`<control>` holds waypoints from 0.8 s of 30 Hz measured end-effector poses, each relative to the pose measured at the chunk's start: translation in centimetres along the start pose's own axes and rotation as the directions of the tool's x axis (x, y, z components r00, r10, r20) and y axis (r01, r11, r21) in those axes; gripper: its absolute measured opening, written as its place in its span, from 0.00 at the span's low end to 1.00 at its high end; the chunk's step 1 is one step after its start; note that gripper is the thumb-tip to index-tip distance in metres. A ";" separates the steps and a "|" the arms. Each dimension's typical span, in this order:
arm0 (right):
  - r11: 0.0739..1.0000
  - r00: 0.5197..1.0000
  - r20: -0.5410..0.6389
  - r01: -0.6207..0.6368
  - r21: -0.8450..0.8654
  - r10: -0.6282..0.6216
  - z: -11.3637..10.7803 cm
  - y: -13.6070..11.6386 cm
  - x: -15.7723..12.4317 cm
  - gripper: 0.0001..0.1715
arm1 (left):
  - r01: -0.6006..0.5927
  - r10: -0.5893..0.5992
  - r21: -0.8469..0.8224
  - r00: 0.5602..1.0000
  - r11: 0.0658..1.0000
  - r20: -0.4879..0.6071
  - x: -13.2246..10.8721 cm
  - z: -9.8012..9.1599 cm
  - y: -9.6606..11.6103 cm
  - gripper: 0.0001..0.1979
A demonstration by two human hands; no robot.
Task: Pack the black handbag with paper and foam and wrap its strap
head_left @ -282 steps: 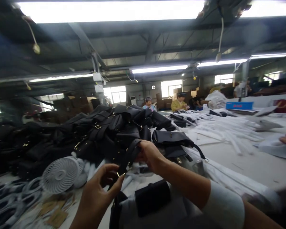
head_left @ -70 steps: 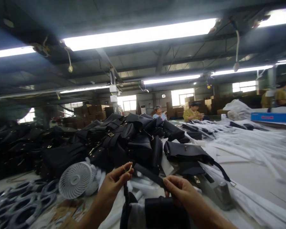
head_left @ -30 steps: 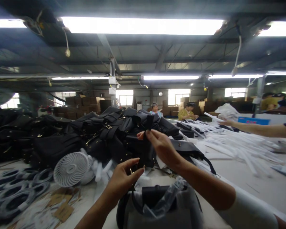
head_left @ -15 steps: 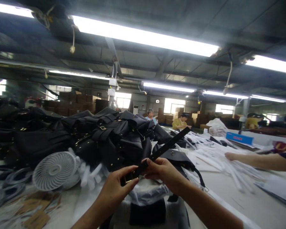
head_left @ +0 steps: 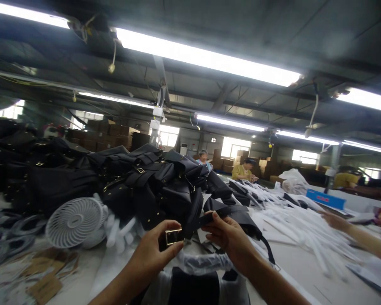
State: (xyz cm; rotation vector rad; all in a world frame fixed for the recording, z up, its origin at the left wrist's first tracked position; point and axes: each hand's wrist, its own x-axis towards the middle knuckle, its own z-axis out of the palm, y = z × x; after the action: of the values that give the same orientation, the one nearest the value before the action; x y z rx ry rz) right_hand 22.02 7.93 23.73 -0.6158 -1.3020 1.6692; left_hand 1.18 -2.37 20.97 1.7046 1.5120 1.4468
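Note:
My left hand (head_left: 160,245) pinches a gold rectangular buckle (head_left: 173,237) between thumb and fingers, at one end of a black strap. My right hand (head_left: 227,237) grips the black strap (head_left: 206,219) further along, thumb on top. Between the hands part of the strap is dark against the bags behind and hard to make out. Below them stands a black bag (head_left: 195,286), its handle (head_left: 203,262) wrapped in clear plastic and its sides in white wrapping.
A heap of black bags (head_left: 146,178) fills the middle and left. A white fan (head_left: 76,222) stands at left by brown tags (head_left: 46,288). White-wrapped strips (head_left: 305,220) lie at right, where a co-worker's hand (head_left: 333,221) reaches in. A blue box (head_left: 326,199) sits behind.
My left hand has turned the buckle to show its open frame. The strap's far end no longer points up to the right. The co-worker's arm and the view have shifted.

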 end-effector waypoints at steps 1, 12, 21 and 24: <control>1.000 1.000 -0.009 -0.002 0.002 0.002 0.0 -0.1 0.0 0.23 | 0.006 -0.006 -0.023 1.000 1.000 0.009 -0.1 0.0 0.1 0.20; 0.986 0.995 0.047 0.090 -0.142 -0.084 1.8 -0.9 -0.3 0.27 | 0.178 -0.145 -0.364 0.983 0.914 0.115 0.1 -1.0 0.3 0.20; 0.981 0.992 -0.037 0.115 -0.153 -0.122 0.0 -0.9 -0.3 0.25 | 0.222 -0.157 -0.393 0.969 0.892 0.192 -0.2 -1.3 -0.4 0.23; 0.951 0.981 -0.012 0.182 -0.248 -0.191 0.4 -0.8 -0.7 0.27 | 0.225 -0.160 -0.390 0.968 0.893 0.192 0.1 -1.0 -0.1 0.23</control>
State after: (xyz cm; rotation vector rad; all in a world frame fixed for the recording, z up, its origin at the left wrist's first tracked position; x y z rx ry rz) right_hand 22.27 7.18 24.57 -0.6421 -1.5059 1.3487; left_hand 0.23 -2.52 21.27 1.3391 1.1567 1.3725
